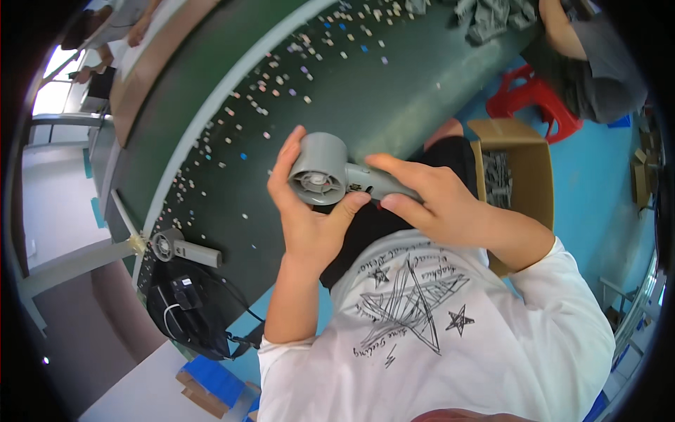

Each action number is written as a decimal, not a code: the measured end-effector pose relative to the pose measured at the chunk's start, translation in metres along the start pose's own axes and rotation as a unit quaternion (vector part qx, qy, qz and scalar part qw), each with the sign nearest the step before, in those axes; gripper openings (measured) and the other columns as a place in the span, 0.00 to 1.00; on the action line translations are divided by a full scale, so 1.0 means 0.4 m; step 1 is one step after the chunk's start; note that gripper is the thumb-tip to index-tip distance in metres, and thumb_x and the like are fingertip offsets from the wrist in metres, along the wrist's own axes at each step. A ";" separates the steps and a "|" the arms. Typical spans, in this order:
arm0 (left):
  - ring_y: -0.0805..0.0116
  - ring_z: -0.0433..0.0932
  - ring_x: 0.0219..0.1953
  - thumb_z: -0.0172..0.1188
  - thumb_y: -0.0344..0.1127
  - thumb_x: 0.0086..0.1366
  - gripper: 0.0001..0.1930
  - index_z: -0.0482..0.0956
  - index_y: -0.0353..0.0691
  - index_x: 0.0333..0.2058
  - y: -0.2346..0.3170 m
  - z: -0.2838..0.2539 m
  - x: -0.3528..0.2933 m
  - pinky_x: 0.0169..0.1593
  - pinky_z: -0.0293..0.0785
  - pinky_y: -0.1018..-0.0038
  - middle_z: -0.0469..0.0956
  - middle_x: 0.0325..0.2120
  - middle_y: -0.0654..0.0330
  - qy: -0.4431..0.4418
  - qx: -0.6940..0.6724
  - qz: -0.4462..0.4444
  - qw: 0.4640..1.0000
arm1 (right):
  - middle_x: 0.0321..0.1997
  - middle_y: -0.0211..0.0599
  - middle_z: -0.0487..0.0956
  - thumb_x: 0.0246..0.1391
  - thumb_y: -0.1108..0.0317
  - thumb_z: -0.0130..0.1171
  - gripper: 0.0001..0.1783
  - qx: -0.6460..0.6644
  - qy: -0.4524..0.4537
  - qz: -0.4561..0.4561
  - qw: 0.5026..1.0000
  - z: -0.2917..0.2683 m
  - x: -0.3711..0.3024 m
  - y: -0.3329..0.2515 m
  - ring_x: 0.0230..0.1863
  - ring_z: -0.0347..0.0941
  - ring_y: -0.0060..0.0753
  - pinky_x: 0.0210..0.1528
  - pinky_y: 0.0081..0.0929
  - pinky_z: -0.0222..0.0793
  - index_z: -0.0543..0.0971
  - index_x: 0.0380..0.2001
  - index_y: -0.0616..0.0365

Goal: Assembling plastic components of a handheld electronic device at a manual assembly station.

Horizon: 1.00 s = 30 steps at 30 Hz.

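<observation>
While the left hand (309,225) was clamped around the round head of the gray handheld fan (336,165) at mid-view, the right hand (443,200) gripped its handle from three o'clock, a two-ended hold that probably steadied it. A second gray fan (198,254) lay at eight o'clock beside a black bag (190,320), while an open cardboard box (534,176) of gray pieces (496,181) stood at three, presumably for easy reach.

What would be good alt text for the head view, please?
The left hand cups a grey fan by its round head; the right hand holds its handle. Tiny pieces dot the green table beyond; another fan and a black bag are at left, an open cardboard box at right.
</observation>
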<state>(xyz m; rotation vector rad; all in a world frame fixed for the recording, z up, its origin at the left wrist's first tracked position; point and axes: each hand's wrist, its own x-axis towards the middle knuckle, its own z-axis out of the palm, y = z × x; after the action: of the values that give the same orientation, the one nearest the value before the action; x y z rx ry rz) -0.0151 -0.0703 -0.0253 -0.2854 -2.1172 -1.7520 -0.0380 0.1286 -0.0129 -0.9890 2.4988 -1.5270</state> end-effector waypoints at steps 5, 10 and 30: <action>0.51 0.76 0.44 0.61 0.34 0.61 0.19 0.69 0.36 0.48 0.043 -0.032 0.140 0.48 0.72 0.61 0.67 0.53 0.46 0.091 0.088 -0.116 0.985 | 0.25 0.34 0.77 0.62 0.62 0.49 0.22 0.342 0.009 0.265 0.902 -0.061 0.249 0.039 0.12 0.62 0.15 0.11 0.15 0.53 0.69 0.57 0.57; 0.46 0.76 0.35 0.51 0.41 0.67 0.12 0.75 0.38 0.33 -0.149 0.054 0.225 0.38 0.73 0.58 0.75 0.32 0.48 -0.049 0.186 -0.096 0.977 | 0.24 0.33 0.76 0.60 0.58 0.51 0.22 0.209 -0.063 0.272 0.937 0.063 0.704 0.148 0.13 0.63 0.19 0.11 0.18 0.53 0.71 0.54 0.56; 0.49 0.76 0.29 0.50 0.38 0.68 0.10 0.74 0.39 0.31 -0.114 0.058 0.251 0.32 0.71 0.60 0.75 0.29 0.55 -0.089 0.162 -0.128 0.974 | 0.51 0.42 0.77 0.52 0.57 0.59 0.22 -0.449 -0.020 0.193 0.872 -0.586 1.043 0.786 0.53 0.72 0.50 0.52 0.46 0.69 0.74 0.51 0.46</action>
<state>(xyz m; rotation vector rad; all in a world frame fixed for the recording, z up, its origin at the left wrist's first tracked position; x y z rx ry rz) -0.1277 -0.0653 -0.0289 -0.0837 -2.6258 -1.5205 -0.6075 0.1826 -0.0344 -0.4566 3.1238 -0.1790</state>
